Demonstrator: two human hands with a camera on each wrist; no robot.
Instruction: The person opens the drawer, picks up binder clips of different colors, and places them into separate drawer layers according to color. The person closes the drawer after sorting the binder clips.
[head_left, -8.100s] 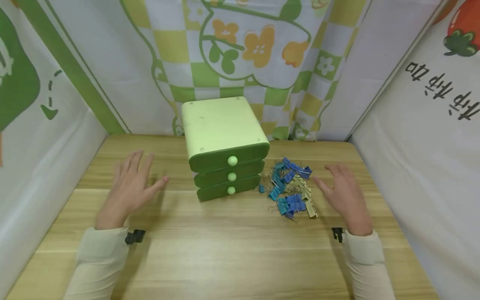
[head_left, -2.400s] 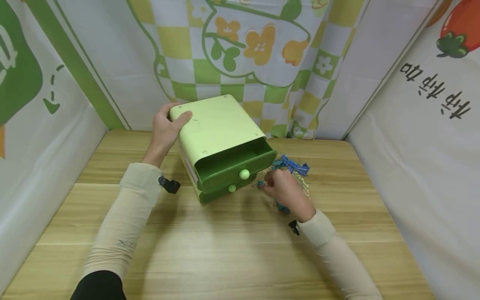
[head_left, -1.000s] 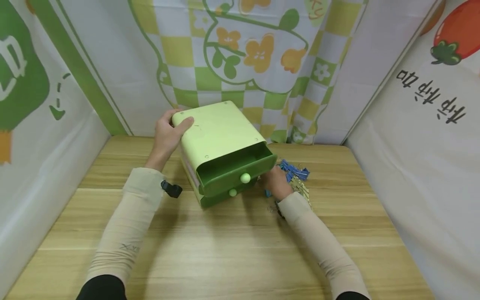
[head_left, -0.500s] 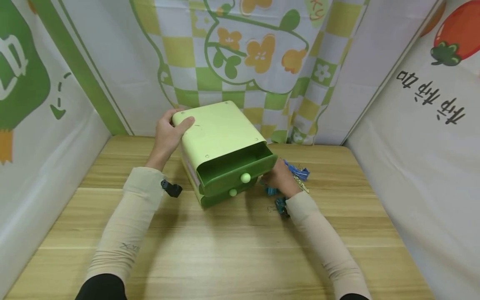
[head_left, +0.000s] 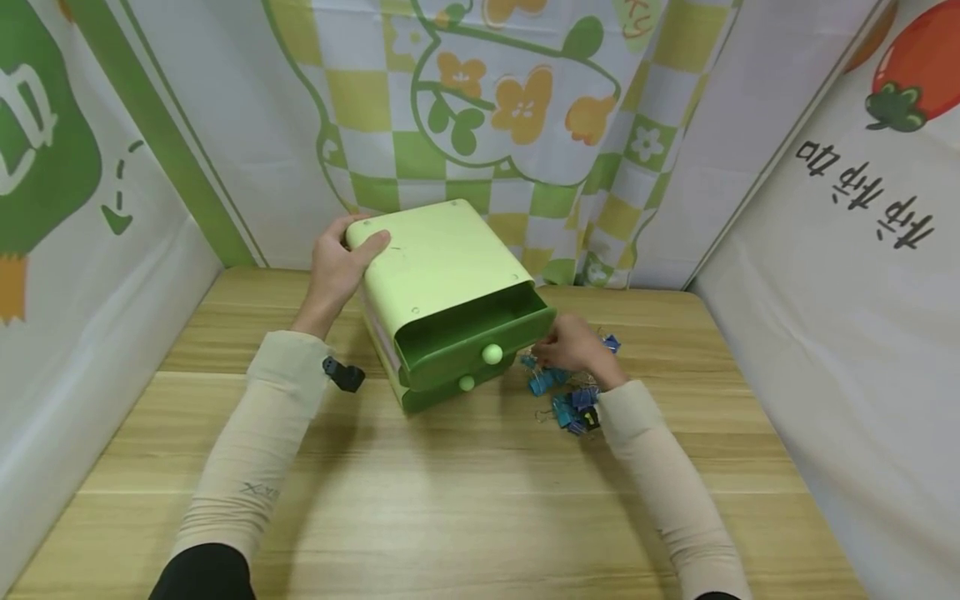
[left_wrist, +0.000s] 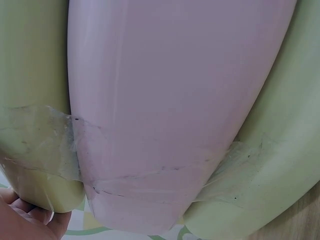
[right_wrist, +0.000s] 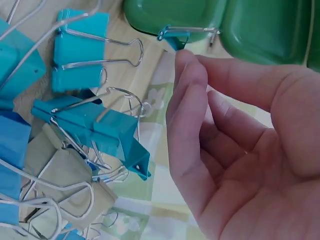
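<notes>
A light green desktop drawer unit (head_left: 450, 250) stands at an angle on the table, its dark green top drawer (head_left: 480, 337) pulled out and bare inside where it shows. My left hand (head_left: 337, 262) grips the unit's back left corner, thumb on the top; in the left wrist view its fingers (left_wrist: 35, 215) curl at the edge. My right hand (head_left: 573, 343) is beside the drawer front, over the heap of binder clips (head_left: 581, 400). In the right wrist view, thumb and forefinger pinch a small teal binder clip (right_wrist: 175, 40) at their tips. The hand covers part of the heap.
Larger teal binder clips (right_wrist: 82, 50) and a khaki one (right_wrist: 70, 170) lie close to the right hand. A patterned curtain (head_left: 517, 108) hangs behind the unit. Bare wooden tabletop (head_left: 450, 500) extends in front. Clear tape (left_wrist: 145, 175) crosses the unit's side.
Since the oldest frame, the left hand has taken hold of the unit, now turned with its top drawer out. Within the last second, the right hand has shifted slightly right among the clips.
</notes>
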